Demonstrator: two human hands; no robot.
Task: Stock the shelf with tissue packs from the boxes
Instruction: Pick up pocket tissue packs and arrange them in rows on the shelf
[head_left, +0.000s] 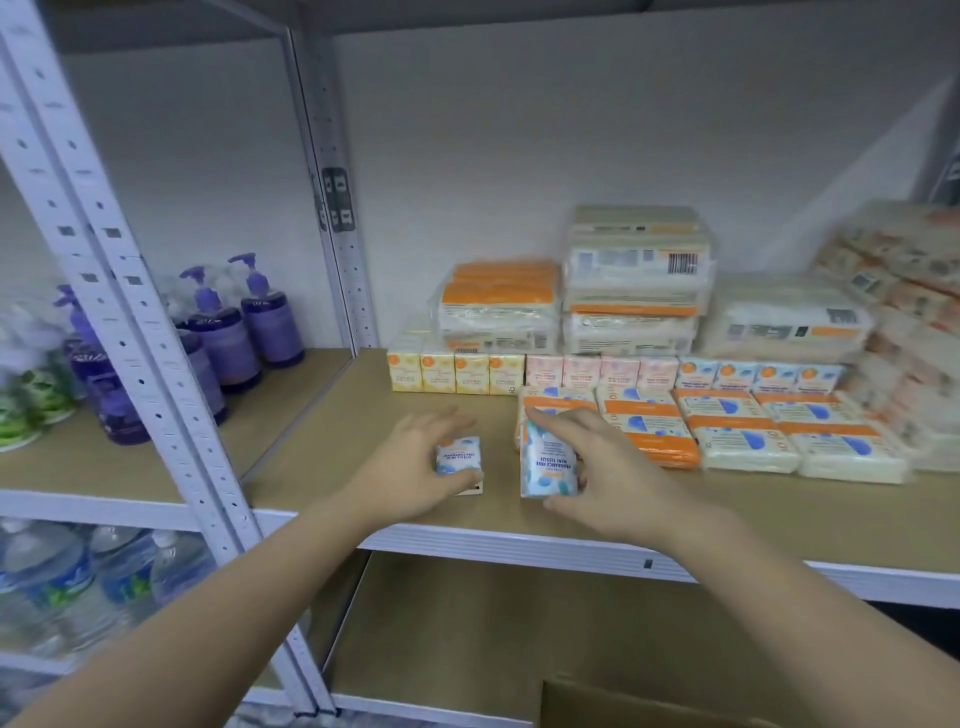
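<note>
A small blue mini tissue pack (546, 464) stands upright near the shelf (332, 441) front edge, clasped by the right hand (602, 467). Just to its left, the left hand (410, 467) is closed over a second small pack (459, 456). Behind both, rows of tissue packs (613, 374) line the shelf, with bigger bundles (636, 280) stacked farther back

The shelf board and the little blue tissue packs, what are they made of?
Shelf board: probably pressed wood or fibreboard, matte tan, no grain visible, edged by a painted metal rail. Blue tissue packs: glossy printed wrap, likely thin plastic film; the print catches light. One in each hand.
</note>
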